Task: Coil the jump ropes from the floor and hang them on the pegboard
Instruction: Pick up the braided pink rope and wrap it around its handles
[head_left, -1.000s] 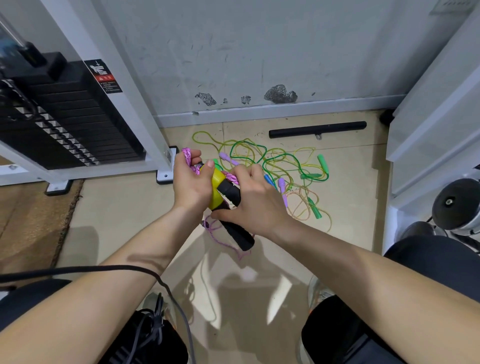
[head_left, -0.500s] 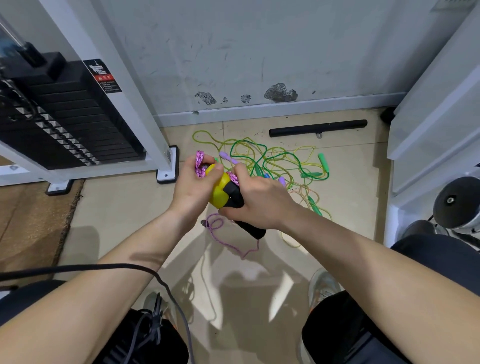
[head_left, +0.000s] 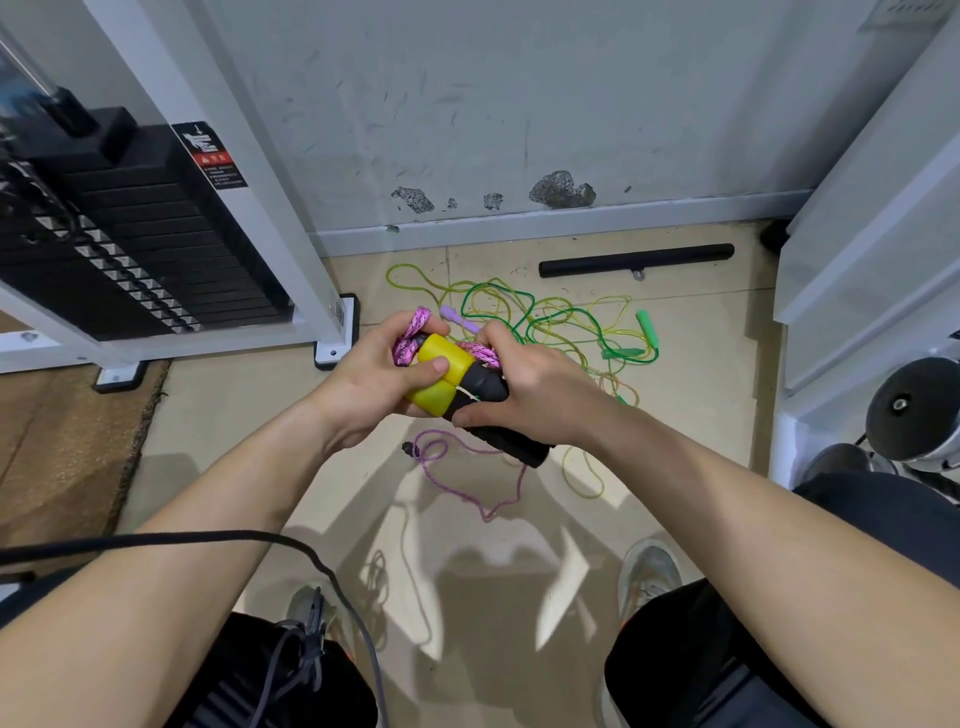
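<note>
Pink jump rope (head_left: 410, 340) loops bunch against its two yellow-and-black handles (head_left: 441, 376), held together in mid-air to the right of the weight stack (head_left: 130, 249). The left hand (head_left: 371, 387) has its fingers curled round the yellow ends, thumb pressed on top. The right hand (head_left: 543, 397) grips the black parts, fingers closed over the cord. A loose tail of the same rope trails on the floor (head_left: 218, 415) below. Farther right of the weight stack, a tangle of green and yellow jump ropes (head_left: 561, 325) lies on the floor, with a black bar (head_left: 636, 258) beyond it.

Black weight stack (head_left: 130, 244) left; black bar (head_left: 636, 260) by wall.
</note>
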